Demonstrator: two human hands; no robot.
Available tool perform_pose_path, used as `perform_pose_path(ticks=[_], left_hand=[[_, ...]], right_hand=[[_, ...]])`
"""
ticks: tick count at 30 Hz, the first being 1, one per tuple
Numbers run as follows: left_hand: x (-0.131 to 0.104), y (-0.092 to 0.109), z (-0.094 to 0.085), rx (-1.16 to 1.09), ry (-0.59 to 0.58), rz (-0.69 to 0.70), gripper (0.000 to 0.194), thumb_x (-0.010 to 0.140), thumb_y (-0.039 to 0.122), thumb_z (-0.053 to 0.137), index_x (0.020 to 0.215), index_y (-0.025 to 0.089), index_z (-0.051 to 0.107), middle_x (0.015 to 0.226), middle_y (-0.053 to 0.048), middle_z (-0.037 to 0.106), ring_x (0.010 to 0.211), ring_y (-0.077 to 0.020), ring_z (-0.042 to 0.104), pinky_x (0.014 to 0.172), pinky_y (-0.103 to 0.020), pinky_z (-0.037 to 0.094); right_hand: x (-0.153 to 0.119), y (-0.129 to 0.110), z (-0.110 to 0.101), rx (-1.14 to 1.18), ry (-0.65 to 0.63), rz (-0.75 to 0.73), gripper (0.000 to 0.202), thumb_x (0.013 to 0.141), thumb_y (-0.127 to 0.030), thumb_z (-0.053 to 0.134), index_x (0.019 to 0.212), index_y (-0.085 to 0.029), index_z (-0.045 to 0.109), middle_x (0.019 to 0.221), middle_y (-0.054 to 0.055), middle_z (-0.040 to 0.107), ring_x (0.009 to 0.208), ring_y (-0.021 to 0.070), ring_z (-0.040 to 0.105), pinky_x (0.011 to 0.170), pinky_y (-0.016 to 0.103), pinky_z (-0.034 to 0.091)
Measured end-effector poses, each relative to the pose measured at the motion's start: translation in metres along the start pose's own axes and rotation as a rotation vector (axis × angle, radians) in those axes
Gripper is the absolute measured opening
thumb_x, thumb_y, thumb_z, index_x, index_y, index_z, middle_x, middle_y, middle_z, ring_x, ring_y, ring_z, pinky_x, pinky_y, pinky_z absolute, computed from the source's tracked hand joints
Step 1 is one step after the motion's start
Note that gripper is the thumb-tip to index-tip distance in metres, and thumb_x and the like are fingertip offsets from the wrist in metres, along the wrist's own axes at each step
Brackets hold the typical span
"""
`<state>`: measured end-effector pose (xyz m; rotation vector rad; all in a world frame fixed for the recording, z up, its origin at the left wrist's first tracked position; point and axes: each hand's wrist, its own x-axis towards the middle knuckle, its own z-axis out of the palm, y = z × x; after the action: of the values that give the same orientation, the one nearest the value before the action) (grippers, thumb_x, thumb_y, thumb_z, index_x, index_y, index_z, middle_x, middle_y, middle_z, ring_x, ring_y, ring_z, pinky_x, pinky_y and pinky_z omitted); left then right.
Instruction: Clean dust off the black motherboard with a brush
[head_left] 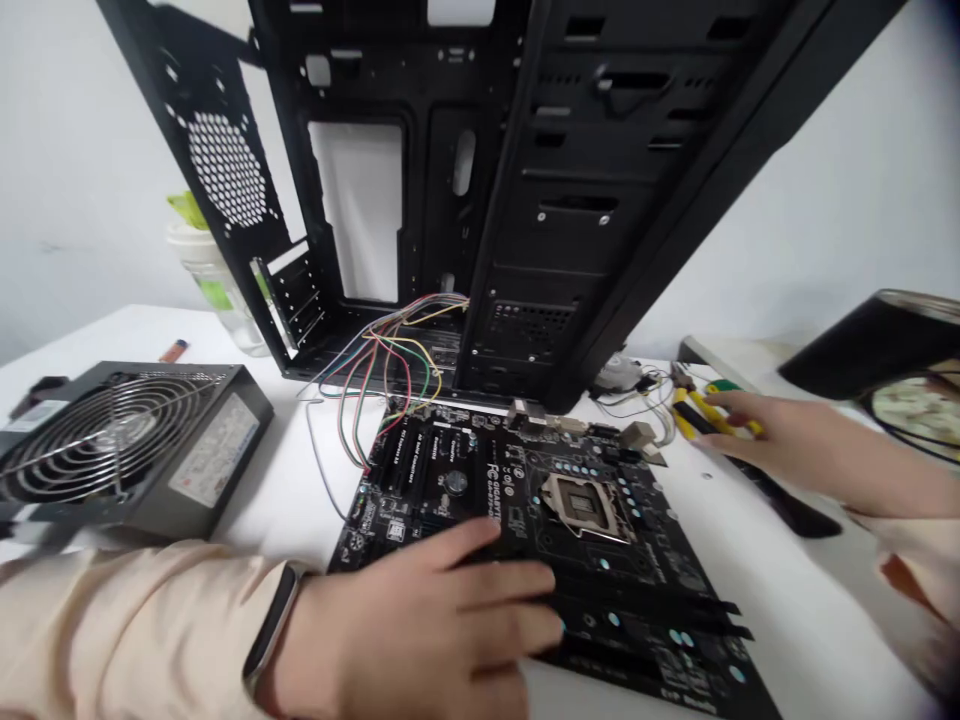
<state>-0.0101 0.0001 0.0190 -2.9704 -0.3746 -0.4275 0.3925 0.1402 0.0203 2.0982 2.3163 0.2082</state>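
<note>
A black motherboard [517, 490] lies flat on the white table, its bare CPU socket [589, 505] facing up. My left hand [450, 620], with a dark band at the wrist, rests over the board's near left part. Its fingers are spread and hold nothing. Over at the right, my right hand [739, 430] has its fingers closed on the yellow-and-black handles of pliers [684, 418] lying on the table. Thin coloured wires [390, 350] run from the computer case [502, 200] to the board's far left edge.
The open black case stands behind the board. A power supply [232, 450] with a fan grille sits at the left, and a bottle [206, 260] stands behind it. Cables [652, 395] and a black-handled tool [795, 505] lie at the right, below a dark cup-like object [885, 345].
</note>
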Motion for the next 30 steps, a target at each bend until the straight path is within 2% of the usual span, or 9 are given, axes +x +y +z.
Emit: perform_pose_path(ticks=[1, 3, 6, 9, 12, 16, 20, 24, 30], left_hand=[[0.002, -0.004, -0.003, -0.010, 0.037, -0.074, 0.019, 0.092, 0.029, 0.050, 0.083, 0.023, 0.065, 0.126, -0.001, 0.060, 0.131, -0.0226, 0.041, 0.115, -0.046, 0.022], [0.005, -0.011, -0.005, -0.024, 0.050, -0.242, 0.017, 0.090, 0.030, 0.051, 0.084, 0.018, 0.063, 0.122, -0.008, 0.060, 0.128, -0.0281, 0.044, 0.113, -0.050, 0.024], [0.005, -0.019, -0.002, -0.054, 0.033, -0.408, 0.017, 0.088, 0.025, 0.049, 0.096, 0.015, 0.061, 0.125, -0.012, 0.057, 0.129, -0.0322, 0.042, 0.111, -0.055, 0.026], [0.003, -0.025, 0.003, -0.053, 0.010, -0.472, 0.027, 0.088, 0.021, 0.046, 0.112, 0.016, 0.055, 0.128, -0.012, 0.056, 0.128, -0.0310, 0.043, 0.110, -0.058, 0.028], [0.005, -0.032, 0.006, 0.003, -0.033, -0.534, 0.035, 0.088, 0.021, 0.044, 0.122, 0.015, 0.050, 0.128, -0.012, 0.056, 0.125, -0.0295, 0.047, 0.108, -0.057, 0.032], [0.009, -0.040, 0.009, 0.070, -0.115, -0.614, 0.032, 0.089, 0.013, 0.037, 0.117, 0.012, 0.054, 0.117, -0.013, 0.062, 0.107, -0.0260, 0.059, 0.096, -0.050, 0.046], [0.015, -0.040, 0.008, 0.104, -0.193, -0.665, 0.024, 0.088, 0.013, 0.040, 0.099, 0.014, 0.061, 0.095, -0.010, 0.066, 0.085, -0.0254, 0.062, 0.077, -0.044, 0.053], [0.020, -0.035, 0.002, 0.119, -0.247, -0.677, 0.019, 0.088, 0.015, 0.042, 0.087, 0.014, 0.061, 0.082, -0.009, 0.064, 0.078, -0.0258, 0.059, 0.072, -0.042, 0.051], [0.021, -0.033, -0.005, 0.100, -0.283, -0.672, 0.015, 0.085, 0.012, 0.048, 0.079, 0.014, 0.061, 0.077, -0.007, 0.064, 0.072, -0.0235, 0.061, 0.068, -0.037, 0.052]], right_hand=[[-0.001, -0.002, -0.006, 0.028, -0.063, 0.015, 0.027, 0.077, -0.041, 0.064, 0.096, -0.022, 0.066, 0.084, 0.011, 0.072, 0.065, 0.0220, 0.065, 0.060, 0.031, 0.045], [-0.005, -0.012, -0.020, 0.020, -0.080, 0.017, 0.030, 0.082, -0.042, 0.056, 0.101, -0.020, 0.064, 0.091, 0.015, 0.070, 0.073, 0.0247, 0.064, 0.066, 0.035, 0.045], [-0.017, -0.041, -0.043, 0.032, 0.062, -0.049, 0.035, 0.090, -0.041, 0.045, 0.109, -0.016, 0.061, 0.099, 0.017, 0.068, 0.083, 0.0258, 0.063, 0.073, 0.037, 0.045], [-0.026, -0.082, -0.062, 0.122, 0.187, -0.239, 0.033, 0.090, -0.039, 0.047, 0.107, -0.016, 0.064, 0.096, 0.012, 0.068, 0.082, 0.0231, 0.063, 0.078, 0.036, 0.045], [-0.030, -0.125, -0.077, 0.220, 0.208, -0.516, 0.030, 0.089, -0.035, 0.049, 0.107, -0.018, 0.064, 0.103, 0.009, 0.067, 0.090, 0.0222, 0.063, 0.078, 0.034, 0.046], [-0.044, -0.172, -0.090, 0.117, 0.128, -0.726, 0.019, 0.087, -0.030, 0.054, 0.098, -0.018, 0.065, 0.090, 0.006, 0.067, 0.078, 0.0217, 0.063, 0.063, 0.030, 0.042], [-0.061, -0.193, -0.103, 0.109, 0.124, -0.833, 0.017, 0.088, -0.027, 0.053, 0.090, -0.016, 0.065, 0.079, 0.007, 0.065, 0.070, 0.0200, 0.060, 0.058, 0.031, 0.038], [-0.062, -0.202, -0.101, 0.122, 0.057, -0.842, 0.024, 0.088, -0.035, 0.053, 0.089, -0.015, 0.066, 0.077, 0.008, 0.065, 0.066, 0.0209, 0.058, 0.056, 0.032, 0.037], [-0.045, -0.225, -0.065, 0.154, -0.053, -0.964, 0.030, 0.090, -0.034, 0.049, 0.083, -0.012, 0.068, 0.082, 0.009, 0.066, 0.077, 0.0238, 0.062, 0.066, 0.034, 0.043]])
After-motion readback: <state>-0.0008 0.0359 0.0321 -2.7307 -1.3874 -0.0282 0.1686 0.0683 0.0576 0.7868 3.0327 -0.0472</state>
